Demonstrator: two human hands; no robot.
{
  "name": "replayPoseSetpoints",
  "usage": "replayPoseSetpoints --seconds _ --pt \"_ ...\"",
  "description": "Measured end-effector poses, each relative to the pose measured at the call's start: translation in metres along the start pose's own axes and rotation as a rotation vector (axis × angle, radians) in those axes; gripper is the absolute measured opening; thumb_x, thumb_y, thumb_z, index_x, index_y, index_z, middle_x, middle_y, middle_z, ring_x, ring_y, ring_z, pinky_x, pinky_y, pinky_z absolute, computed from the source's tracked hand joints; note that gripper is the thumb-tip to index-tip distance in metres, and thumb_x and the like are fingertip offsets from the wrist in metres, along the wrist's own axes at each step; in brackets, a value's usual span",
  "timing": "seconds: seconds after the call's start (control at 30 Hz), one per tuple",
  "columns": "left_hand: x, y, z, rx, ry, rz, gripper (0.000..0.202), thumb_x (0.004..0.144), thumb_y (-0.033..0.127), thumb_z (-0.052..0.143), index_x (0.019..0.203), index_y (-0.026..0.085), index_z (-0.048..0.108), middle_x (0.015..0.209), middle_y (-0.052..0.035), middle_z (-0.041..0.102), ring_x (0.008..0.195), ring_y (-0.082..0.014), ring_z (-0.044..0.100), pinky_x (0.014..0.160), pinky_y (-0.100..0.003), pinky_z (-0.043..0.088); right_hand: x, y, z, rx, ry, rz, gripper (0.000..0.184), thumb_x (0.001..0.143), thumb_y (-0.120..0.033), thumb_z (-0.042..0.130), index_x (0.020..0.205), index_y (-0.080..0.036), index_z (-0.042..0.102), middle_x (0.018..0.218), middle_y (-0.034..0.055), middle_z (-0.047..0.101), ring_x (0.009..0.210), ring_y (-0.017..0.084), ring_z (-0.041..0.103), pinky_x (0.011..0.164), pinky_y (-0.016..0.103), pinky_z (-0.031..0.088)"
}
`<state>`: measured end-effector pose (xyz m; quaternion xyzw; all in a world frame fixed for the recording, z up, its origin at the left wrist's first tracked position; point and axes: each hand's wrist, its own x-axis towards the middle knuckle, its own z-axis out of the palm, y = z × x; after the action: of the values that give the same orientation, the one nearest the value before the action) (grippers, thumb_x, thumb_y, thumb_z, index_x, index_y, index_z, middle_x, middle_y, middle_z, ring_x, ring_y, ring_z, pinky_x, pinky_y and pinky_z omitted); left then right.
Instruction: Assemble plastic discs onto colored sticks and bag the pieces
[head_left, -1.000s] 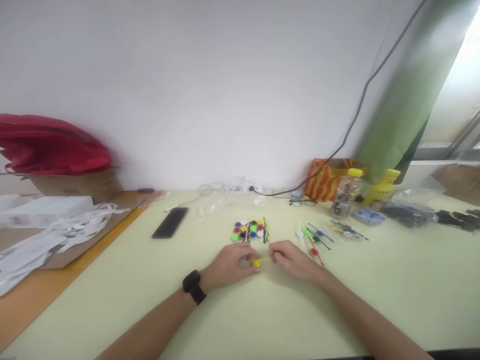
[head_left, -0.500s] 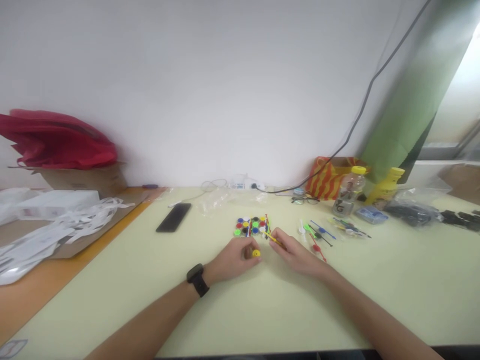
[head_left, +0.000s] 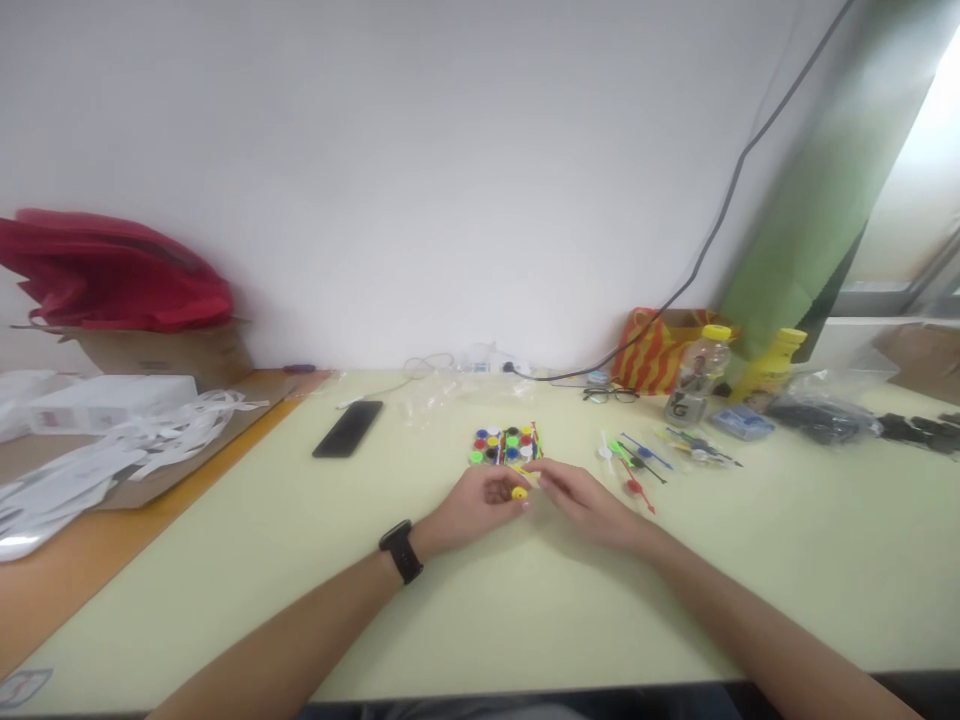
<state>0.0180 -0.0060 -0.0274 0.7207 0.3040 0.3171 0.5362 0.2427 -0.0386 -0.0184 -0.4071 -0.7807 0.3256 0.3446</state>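
Note:
My left hand [head_left: 480,508] is closed around a small yellow round disc [head_left: 519,493], gripped near the thumb and fingertips. Close beside it, my right hand [head_left: 583,502] is bent inward, its fingertips at a thin yellow plastic arrow [head_left: 522,470], which is partly hidden by the fingers. Just beyond both hands lie rows of small coloured discs [head_left: 512,440] in red, blue, green, white, black and yellow, with thin coloured arrows among them. Right of my right hand, several loose arrow spinners [head_left: 634,487] with round centres lie on the table.
On the left lie a black phone [head_left: 348,429] and white strips [head_left: 165,440] on cardboard. At the right are a clear bottle [head_left: 697,380], a yellow bottle [head_left: 772,368], a striped bag [head_left: 637,350], glasses [head_left: 609,396] and bagged arrow spinners [head_left: 701,450]. A dark cable [head_left: 697,265] runs along the wall.
My hands have come closer together. The yellow arrow has shifted left with my right fingers, toward the yellow disc, which has risen slightly in my left hand.

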Motion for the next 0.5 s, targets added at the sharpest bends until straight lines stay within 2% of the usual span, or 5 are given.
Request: replayPoseSetpoints --seconds 0.07,0.13,0.27,0.5 --pt "0.0007 0.0017 -0.0012 -0.030 0.010 -0.019 0.031 0.082 0.043 0.080 0.099 0.016 0.076 0.090 -0.0055 0.072 0.082 -0.0172 0.065 0.079 -0.030 0.052 0.0001 0.0006 0.0002 0.036 -0.004 0.040 0.036 0.105 -0.049 0.042 0.122 -0.024 0.060 0.080 0.0003 0.058 0.072 0.019 0.053 0.066 0.029 0.042" --pt "0.0014 0.0029 -0.0026 -0.060 0.011 -0.038 0.032 0.084 0.044 0.079 0.098 0.016 0.075 0.089 -0.0051 0.071 0.080 -0.0166 0.065 0.076 -0.028 0.052 0.0002 0.0004 -0.0001 0.083 -0.033 0.058 0.035 0.104 -0.050 0.045 0.120 -0.023 0.059 0.072 -0.0030 0.053 0.064 0.016 0.046 0.059 0.026 0.037" --pt "0.0033 0.0014 -0.0048 -0.091 0.032 -0.079 0.036 0.088 0.051 0.073 0.090 0.016 0.073 0.080 -0.0032 0.067 0.072 -0.0149 0.064 0.070 -0.028 0.051 0.0000 -0.0029 0.0001 0.171 -0.097 0.051 0.031 0.102 -0.049 0.050 0.116 -0.023 0.057 0.073 -0.0034 0.055 0.064 0.014 0.045 0.060 0.026 0.035" --pt "0.0036 0.0016 -0.0072 -0.098 0.001 -0.101 0.038 0.089 0.052 0.071 0.085 0.014 0.073 0.073 -0.0034 0.066 0.070 -0.0150 0.063 0.066 -0.026 0.050 -0.0017 -0.0083 0.0010 0.186 -0.101 0.086 0.029 0.099 -0.044 0.055 0.117 -0.022 0.060 0.063 -0.0060 0.052 0.057 0.013 0.044 0.056 0.025 0.036"
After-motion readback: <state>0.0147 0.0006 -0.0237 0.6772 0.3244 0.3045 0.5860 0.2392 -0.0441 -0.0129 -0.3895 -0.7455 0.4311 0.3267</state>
